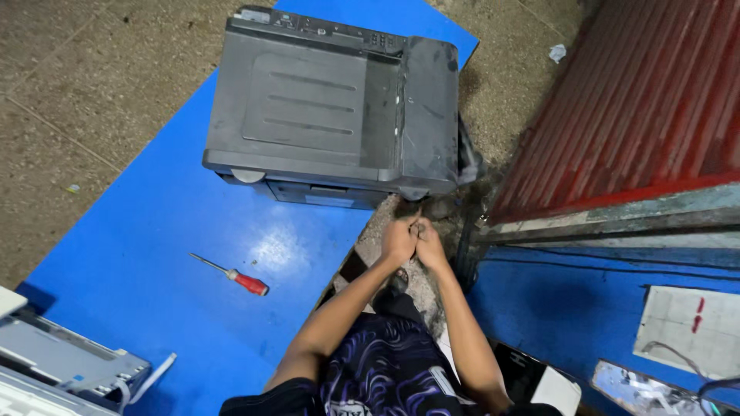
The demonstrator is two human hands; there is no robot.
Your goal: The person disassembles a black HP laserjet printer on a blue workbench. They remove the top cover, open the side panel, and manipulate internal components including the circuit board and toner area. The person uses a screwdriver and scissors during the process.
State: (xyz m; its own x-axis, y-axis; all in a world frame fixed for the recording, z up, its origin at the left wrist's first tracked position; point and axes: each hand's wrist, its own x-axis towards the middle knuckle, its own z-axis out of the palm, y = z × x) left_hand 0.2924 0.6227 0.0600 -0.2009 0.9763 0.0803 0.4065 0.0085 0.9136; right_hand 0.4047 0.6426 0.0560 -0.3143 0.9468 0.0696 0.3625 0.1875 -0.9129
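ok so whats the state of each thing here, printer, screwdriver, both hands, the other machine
printer: lid shut, resting flat on the blue board, its near right corner at the board's edge
screwdriver: lying loose on the board, untouched
left hand: closed, pressed against the right hand just below the printer's corner
right hand: closed; anything held is too small to tell
second machine: casing off, inner parts exposed
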